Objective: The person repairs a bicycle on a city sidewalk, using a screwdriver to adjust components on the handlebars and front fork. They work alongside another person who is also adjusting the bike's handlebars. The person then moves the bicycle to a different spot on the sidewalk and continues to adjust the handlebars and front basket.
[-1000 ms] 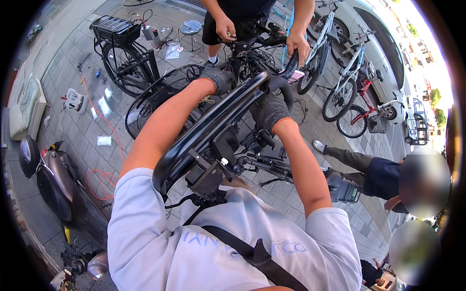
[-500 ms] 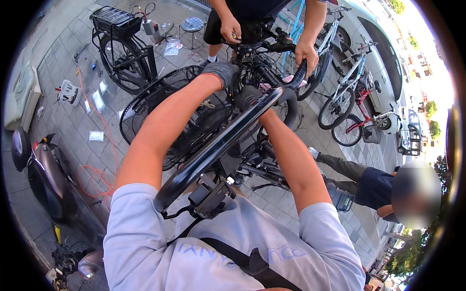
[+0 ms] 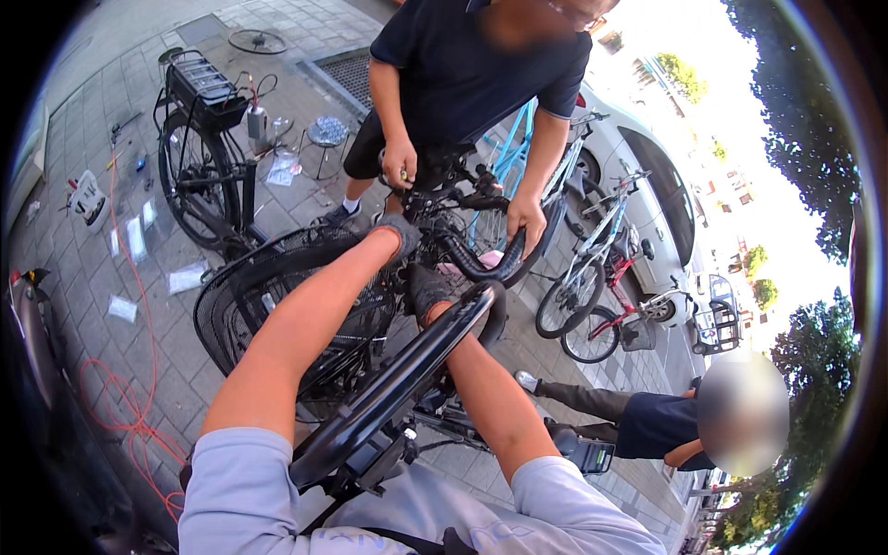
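Observation:
My left hand (image 3: 396, 235), in a grey glove with an orange cuff, is closed at the front of a black bicycle beside its mesh basket (image 3: 259, 305); what it grips is hidden. My right hand (image 3: 429, 294), also gloved, is behind a thick black curved tube (image 3: 393, 388), low by the bicycle's front; its fingers are hidden. Facing me, a person in a dark shirt (image 3: 453, 65) grips a wrapped black handlebar (image 3: 481, 266) with one hand and holds a small object at the stem with the other.
An e-bike rear section (image 3: 199, 176), small stool (image 3: 327, 132), packets (image 3: 137, 236) and orange hose (image 3: 139, 416) lie or stand at left, beside a dark scooter (image 3: 51, 398). Parked bicycles (image 3: 583, 287) and a white car (image 3: 657, 213) line the right. Another person (image 3: 657, 425) stands at lower right.
My view has tilted up, showing more of the person opposite. My right hand has shifted left and forward behind the tube. The mesh basket shows more fully than a second ago.

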Demonstrator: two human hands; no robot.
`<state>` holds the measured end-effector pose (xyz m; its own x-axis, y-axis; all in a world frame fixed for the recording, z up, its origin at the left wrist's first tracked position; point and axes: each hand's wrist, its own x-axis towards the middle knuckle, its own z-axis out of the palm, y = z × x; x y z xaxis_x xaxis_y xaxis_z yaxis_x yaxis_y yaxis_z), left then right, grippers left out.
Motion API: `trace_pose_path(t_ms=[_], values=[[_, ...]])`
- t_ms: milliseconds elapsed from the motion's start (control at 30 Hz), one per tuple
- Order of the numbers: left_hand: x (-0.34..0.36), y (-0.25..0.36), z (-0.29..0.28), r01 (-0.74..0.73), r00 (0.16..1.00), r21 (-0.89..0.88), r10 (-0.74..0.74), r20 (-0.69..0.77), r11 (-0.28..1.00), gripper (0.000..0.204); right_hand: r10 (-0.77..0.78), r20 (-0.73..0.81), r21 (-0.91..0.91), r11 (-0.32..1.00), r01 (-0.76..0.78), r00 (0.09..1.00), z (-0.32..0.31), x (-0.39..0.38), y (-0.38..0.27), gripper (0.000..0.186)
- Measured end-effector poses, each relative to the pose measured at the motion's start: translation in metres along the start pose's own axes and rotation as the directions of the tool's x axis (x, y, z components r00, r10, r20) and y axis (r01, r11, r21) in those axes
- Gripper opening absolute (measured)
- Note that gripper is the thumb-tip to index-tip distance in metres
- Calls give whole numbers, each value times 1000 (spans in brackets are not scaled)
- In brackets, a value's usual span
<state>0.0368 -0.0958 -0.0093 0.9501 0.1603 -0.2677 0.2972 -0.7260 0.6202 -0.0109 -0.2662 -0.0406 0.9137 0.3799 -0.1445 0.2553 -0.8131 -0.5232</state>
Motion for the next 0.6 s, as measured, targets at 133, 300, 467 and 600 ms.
trace_pose_path(t_ms=[133, 300, 467, 600], values=[[-28, 9, -17, 283, 923, -199, -210, 322, 938, 45, 10, 77, -291, 957, 12, 997, -15, -7, -48, 30], [-5, 2, 13, 191, 919, -124, -133, 372, 974, 44, -263, -47, -447, 868, 215, 964, -12, -19, -53, 24], [-2, 26, 27, 132, 904, -117, -71, 422, 984, 43, -319, -47, -471, 843, 261, 947, 33, 9, 41, 34], [7, -7, 20, 178, 907, -102, -123, 403, 979, 42, -378, -99, -405, 861, 309, 921, 29, 7, -8, 29]])
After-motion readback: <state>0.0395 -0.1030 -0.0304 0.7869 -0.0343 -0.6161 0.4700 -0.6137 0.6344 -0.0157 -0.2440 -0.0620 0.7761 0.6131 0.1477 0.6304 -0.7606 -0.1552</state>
